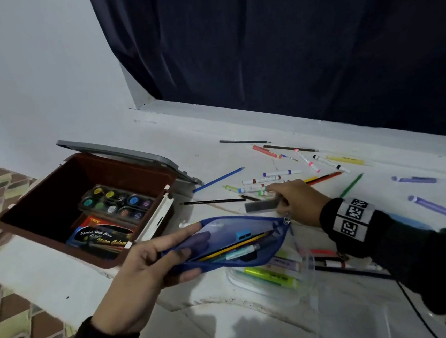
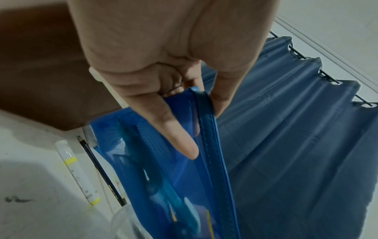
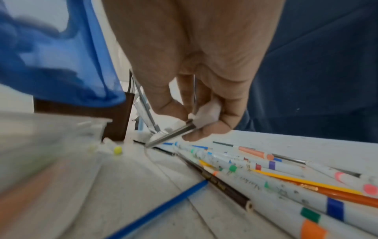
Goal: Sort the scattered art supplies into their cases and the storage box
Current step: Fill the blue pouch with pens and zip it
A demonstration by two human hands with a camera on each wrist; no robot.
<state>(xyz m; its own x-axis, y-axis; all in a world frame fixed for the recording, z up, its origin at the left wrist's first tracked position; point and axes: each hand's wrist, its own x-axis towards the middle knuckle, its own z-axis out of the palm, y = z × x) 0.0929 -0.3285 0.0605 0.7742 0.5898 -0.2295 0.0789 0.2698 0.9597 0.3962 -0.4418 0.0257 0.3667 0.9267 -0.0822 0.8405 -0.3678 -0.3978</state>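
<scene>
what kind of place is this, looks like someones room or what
Probably a room in a home, at a white ledge under a window: a dark curtain hangs behind it, patterned floor tiles show at the left, and the white surface is worn and marked.

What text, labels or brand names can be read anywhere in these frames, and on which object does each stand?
"Special High Class" and "Water Colour": on the paint box lying in the brown storage box.
Red strip at that paint box's top edge: too blurred to read.
Gold print on the dark pencil: unreadable.
Script on the white markers: too blurred to read.
Wrist band: coded square patterns, no words.
</scene>
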